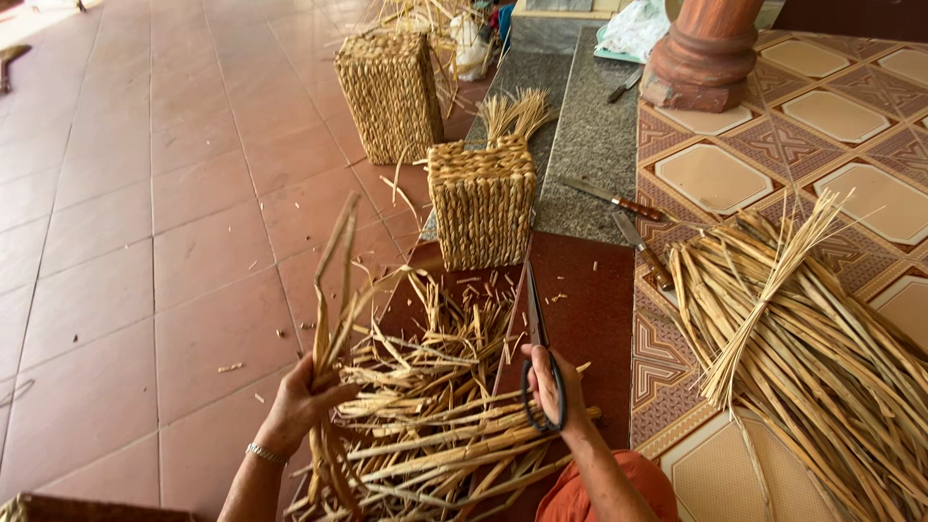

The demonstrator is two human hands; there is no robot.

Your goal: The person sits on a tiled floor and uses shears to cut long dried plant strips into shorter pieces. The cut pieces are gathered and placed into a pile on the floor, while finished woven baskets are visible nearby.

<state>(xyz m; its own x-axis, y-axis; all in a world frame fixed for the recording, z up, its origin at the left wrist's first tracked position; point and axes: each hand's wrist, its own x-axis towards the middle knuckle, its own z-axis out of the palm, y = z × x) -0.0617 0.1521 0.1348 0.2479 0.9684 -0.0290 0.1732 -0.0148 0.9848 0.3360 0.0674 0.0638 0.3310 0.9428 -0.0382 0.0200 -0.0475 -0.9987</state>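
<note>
Scissors [537, 333] right [553, 382] — straw strips [333, 280] left [295, 406]

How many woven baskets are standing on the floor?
2. A taller basket stands farther back on the red tiles; a shorter one with loose ends sticking up stands nearer, just beyond the scissors. A woven edge at bottom left may be another.

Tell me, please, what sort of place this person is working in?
Probably a home porch used as a basket-weaving spot: tiled floor, woven baskets, a bundle of dried reeds, and the right hand holding scissors while the left hand grips loose strands.
</note>
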